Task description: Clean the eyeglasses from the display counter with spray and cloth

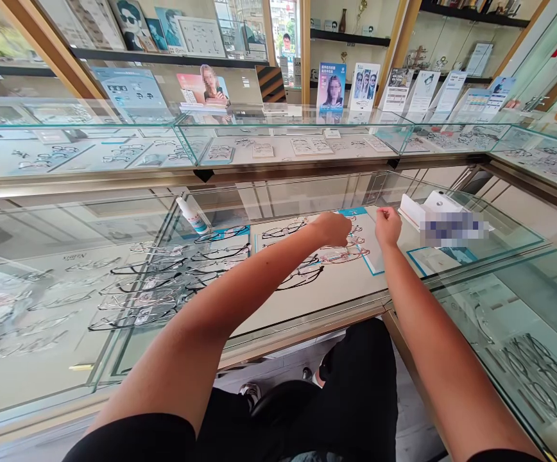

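My left hand is closed with its knuckles toward me, above the right-hand group of eyeglasses with reddish frames. Its fingertips are turned away, so what they hold, if anything, is hidden. To the right, apart from it, my right hand is closed in a pinch over a white sheet with a blue edge; anything in it is too small to make out. Dark-framed eyeglasses lie on the counter below my left forearm.
Rows of eyeglasses cover the glass counter to the left. A white spray bottle stands behind them. At right sits a white box; more frames lie inside the near case. A glass display case runs along the back.
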The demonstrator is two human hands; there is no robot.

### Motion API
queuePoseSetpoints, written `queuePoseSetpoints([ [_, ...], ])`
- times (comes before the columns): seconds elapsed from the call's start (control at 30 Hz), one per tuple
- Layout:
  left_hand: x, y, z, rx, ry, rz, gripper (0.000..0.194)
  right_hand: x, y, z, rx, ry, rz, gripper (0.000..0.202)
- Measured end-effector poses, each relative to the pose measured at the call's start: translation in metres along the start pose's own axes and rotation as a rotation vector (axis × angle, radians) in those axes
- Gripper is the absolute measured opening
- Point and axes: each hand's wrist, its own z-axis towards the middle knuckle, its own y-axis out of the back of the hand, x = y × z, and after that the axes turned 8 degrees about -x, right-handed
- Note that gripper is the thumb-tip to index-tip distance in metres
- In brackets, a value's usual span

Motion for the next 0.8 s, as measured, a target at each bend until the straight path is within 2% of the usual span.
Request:
queuePoseSetpoints([
  [0.13,-0.002,0.007,-0.006,-0.012,-0.024,-0.043,0.030,-0.002,-0.001,0.000,0.001,0.004,0.004,0.022],
  [0.27,-0.009,0.011,-0.014,0.052,-0.018,-0.062,0.031,-0.004,-0.001,0.001,0.005,0.001,0.001,0.021],
  [0.4,-0.017,0.008,-0.018,0.090,0.013,-0.057,0.031,-0.005,-0.001,0.002,0.010,-0.002,-0.004,0.021],
  [0.53,-0.020,0.002,-0.015,0.081,0.004,-0.068,0.031,-0.006,-0.001,0.003,0.021,0.005,-0.008,0.023],
  [0.67,-0.020,0.003,-0.021,0.017,-0.014,-0.159,0.034,-0.008,-0.001,0.004,0.051,0.021,-0.014,0.028],
  [0.8,-0.013,0.020,-0.049,-0.172,-0.126,-0.463,0.017,-0.010,-0.002,0.006,0.054,0.025,-0.036,0.032],
])
